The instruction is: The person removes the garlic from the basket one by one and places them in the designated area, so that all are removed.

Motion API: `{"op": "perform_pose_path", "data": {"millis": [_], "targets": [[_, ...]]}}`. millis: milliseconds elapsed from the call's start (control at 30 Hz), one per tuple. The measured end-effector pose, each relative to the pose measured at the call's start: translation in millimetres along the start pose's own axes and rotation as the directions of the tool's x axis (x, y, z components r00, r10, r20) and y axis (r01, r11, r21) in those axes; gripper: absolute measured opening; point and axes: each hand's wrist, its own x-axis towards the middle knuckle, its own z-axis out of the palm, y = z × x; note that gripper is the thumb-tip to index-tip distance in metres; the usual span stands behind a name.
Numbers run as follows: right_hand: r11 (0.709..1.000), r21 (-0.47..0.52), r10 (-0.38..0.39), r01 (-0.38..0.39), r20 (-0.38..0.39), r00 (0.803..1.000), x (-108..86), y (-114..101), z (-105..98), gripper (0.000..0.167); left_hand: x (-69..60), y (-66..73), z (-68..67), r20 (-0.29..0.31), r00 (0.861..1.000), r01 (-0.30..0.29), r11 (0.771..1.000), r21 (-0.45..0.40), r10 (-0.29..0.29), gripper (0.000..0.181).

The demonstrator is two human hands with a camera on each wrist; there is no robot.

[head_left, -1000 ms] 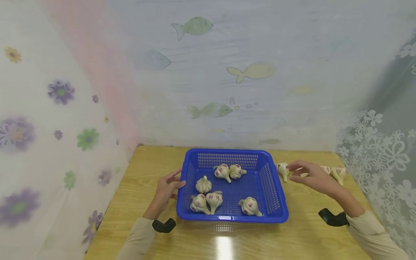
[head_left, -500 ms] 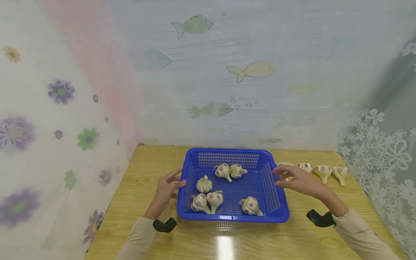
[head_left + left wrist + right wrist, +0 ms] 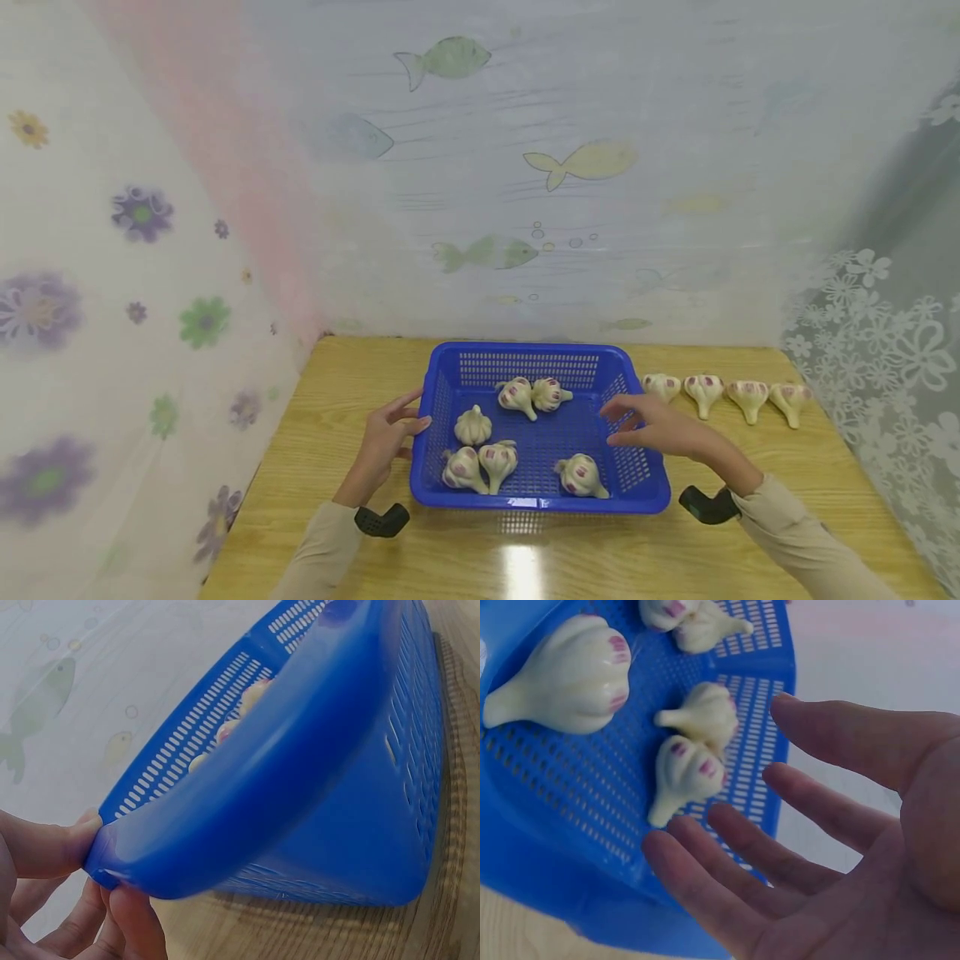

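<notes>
The rectangular blue basket (image 3: 480, 502), its walls slotted, faced open side up. Six whitish garlic bulbs (image 3: 516, 396), mostly purple-marked, lay inside: two by its far wall, three in its left part, one toward its near-right corner. Four others (image 3: 703, 392) lay in a row beyond its right side.

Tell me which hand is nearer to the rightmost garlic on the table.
Right. The right hand is over the right side of the basket, left of the rightmost garlic. The left hand grips the basket's left rim, farther off across the basket.
</notes>
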Motion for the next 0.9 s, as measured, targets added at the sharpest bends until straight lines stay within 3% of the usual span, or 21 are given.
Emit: {"op": "perform_pose_path", "data": {"millis": [200,433,567,733,900], "targets": [[0.999,0.036,0.024,-0.027,0.067,0.997,11.9,-2,8,0.039,-5.8,7.0,2.5,-0.008,1.0,0.003,1.0,0.018,-0.003,0.053],[0.992,0.057,0.099,-0.108,0.143,0.985,28.9,1,18,0.038,12.2,-17.2,-1.4,-0.016,1.0,0.005,1.0,-0.014,-0.005,0.053],[0.982,0.08,0.156,-0.172,0.179,0.972,37.8,3,25,0.041,14.9,-22.3,-1.6,-0.027,1.0,-0.003,1.0,-0.014,0.002,0.052],[0.972,0.088,0.198,-0.22,0.21,0.958,45.6,3,35,0.042,11.6,-17.2,-1.5,-0.018,1.0,0.006,1.0,-0.023,-0.006,0.052],[0.971,0.065,0.209,-0.232,0.255,0.944,50.6,3,45,0.043,0.7,-1.0,0.4,-0.003,1.0,-0.002,1.0,-0.003,0.002,0.052]]}}
